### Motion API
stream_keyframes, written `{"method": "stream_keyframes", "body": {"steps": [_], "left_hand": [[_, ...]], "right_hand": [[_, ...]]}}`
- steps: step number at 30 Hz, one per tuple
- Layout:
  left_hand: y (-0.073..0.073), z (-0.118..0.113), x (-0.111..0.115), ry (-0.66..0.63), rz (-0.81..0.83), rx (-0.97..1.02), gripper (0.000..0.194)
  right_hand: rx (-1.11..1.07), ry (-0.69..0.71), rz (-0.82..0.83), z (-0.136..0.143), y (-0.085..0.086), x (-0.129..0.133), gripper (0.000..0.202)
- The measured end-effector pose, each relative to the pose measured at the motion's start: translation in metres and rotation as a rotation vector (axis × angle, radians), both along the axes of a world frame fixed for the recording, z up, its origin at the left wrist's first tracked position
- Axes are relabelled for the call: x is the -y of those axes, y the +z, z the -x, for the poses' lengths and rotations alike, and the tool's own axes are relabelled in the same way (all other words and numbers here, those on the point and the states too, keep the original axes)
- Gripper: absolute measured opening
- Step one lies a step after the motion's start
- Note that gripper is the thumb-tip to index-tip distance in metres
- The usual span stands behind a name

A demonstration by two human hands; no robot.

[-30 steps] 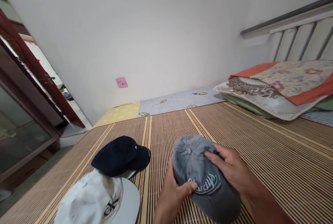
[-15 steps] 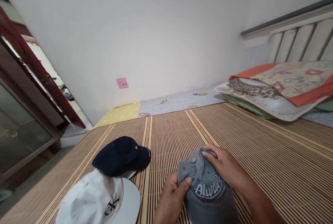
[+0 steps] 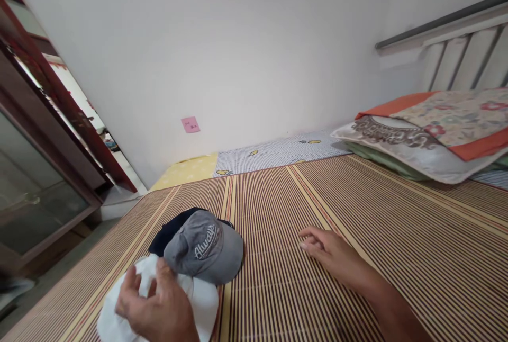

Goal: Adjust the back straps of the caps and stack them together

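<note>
A grey baseball cap (image 3: 198,249) lettered "Always" rests over the navy cap (image 3: 169,231), its brim pointing right. Part of its lower edge overlaps a white cap (image 3: 204,299) lying nearer to me. My left hand (image 3: 159,299) is just above the white cap, fingers apart and holding nothing; it covers much of that cap and its lettering. Over the striped mat, right of the caps, is my right hand (image 3: 329,252), empty, with its fingers loosely stretched toward the left.
The caps lie on a striped bamboo mat (image 3: 270,215). At the far right are stacked pillows (image 3: 397,138) beneath a floral orange-edged cloth (image 3: 456,119), near a radiator (image 3: 468,61). A pink note (image 3: 190,125) is on the wall. A door (image 3: 91,141) stands left.
The grey cap has moved left from both hands onto the navy cap and been let go. My left hand has moved left over the white cap; my right hand is now empty.
</note>
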State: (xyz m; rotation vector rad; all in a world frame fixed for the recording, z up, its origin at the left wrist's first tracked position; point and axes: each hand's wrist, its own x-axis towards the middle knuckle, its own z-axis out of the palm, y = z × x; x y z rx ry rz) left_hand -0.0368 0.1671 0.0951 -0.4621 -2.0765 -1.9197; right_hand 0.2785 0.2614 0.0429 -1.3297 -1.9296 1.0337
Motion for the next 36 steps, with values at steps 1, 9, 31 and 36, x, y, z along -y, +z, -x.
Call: {"method": "stream_keyframes", "body": {"steps": [1, 9, 31, 36], "left_hand": [[-0.001, -0.005, -0.001, -0.061, -0.073, -0.032, 0.066], [-0.084, 0.0, -0.054, -0.862, 0.125, 0.439, 0.075], [-0.105, -0.013, -0.018, -0.908, 0.024, 0.412, 0.065], [-0.124, -0.032, 0.094, -1.057, 0.492, 0.123, 0.041]], "right_hand": [[0.01, 0.011, 0.007, 0.002, 0.001, 0.001, 0.035], [0.063, 0.066, 0.046, 0.007, 0.001, 0.001, 0.028], [0.062, 0.096, 0.095, -0.031, -0.006, 0.091, 0.026], [0.011, -0.094, -0.008, -0.073, -0.082, 0.166, 0.027]]}}
